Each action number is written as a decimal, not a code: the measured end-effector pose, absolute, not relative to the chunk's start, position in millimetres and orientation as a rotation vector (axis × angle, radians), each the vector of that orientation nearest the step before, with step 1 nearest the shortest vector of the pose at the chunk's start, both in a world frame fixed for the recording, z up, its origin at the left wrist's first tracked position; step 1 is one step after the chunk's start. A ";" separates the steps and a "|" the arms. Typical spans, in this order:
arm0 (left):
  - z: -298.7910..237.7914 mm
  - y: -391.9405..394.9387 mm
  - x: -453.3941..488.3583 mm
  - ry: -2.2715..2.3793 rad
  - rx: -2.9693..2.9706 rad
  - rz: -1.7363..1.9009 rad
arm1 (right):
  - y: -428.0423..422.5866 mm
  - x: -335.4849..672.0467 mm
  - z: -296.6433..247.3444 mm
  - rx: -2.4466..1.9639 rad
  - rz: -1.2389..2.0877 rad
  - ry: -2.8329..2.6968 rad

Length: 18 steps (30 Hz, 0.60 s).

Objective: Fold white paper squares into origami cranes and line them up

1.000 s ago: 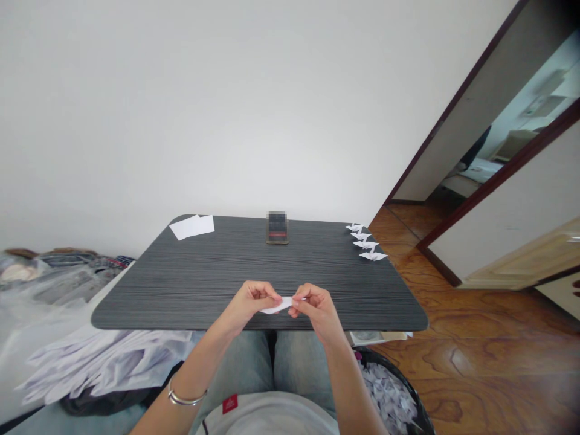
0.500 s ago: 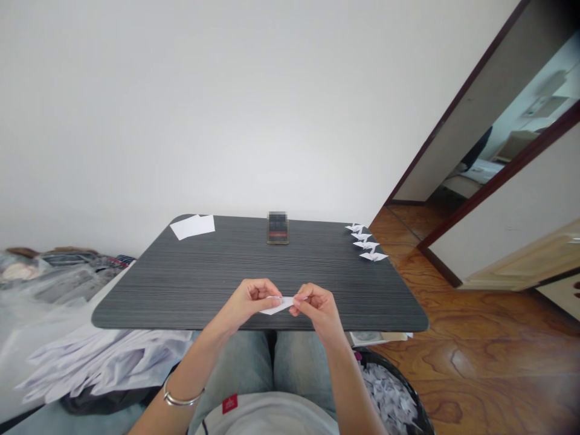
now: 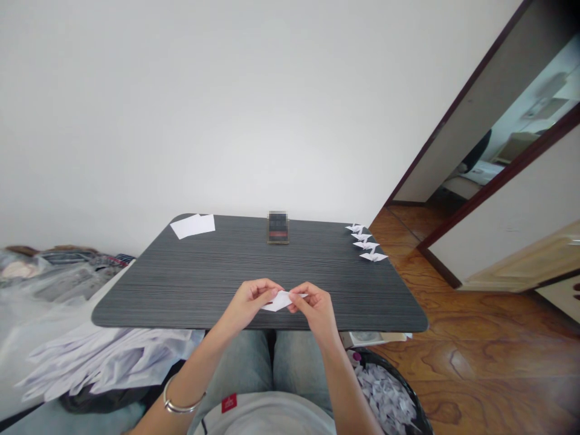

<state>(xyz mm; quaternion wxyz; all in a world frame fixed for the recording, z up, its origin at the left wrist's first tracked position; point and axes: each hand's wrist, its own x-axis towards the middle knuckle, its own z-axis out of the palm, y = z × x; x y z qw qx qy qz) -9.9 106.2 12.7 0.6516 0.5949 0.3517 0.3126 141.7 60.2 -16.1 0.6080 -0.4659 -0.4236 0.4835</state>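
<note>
My left hand (image 3: 251, 302) and my right hand (image 3: 315, 308) meet above the front of the dark grey wood-grain table (image 3: 136, 302). Both pinch a small folded piece of white paper (image 3: 281, 301) between fingers and thumbs, holding it off the tabletop. Its middle is partly hidden by my fingertips. A silver bangle (image 3: 179, 402) circles my left wrist. Several small white origami cranes (image 3: 365, 243) stand in a row along the table's far right edge, well away from my hands.
Loose white paper sheets (image 3: 194, 226) lie at the table's far left corner, and a pixelated dark upright object (image 3: 278, 228) stands at its far edge. A black bin of paper scraps (image 3: 385, 386) sits below right, a white paper stack (image 3: 109, 362) lies left, and wooden floor (image 3: 475, 362) spreads right.
My hands have drawn slightly closer together. The folded paper now sits a little higher and looks shorter between my fingers. The cranes and loose sheets have not moved.
</note>
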 end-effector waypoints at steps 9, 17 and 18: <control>12.0 99.7 -9.6 0.991 1.758 0.772 | 58.0 137.0 -11.5 -1.188 1.017 -1.094; 12.0 96.6 -6.7 1.027 1.841 0.838 | 54.6 132.7 -9.7 -1.197 0.948 -1.089; 12.1 96.8 -6.8 1.026 1.835 0.839 | 55.0 132.9 -10.4 -1.197 0.954 -1.079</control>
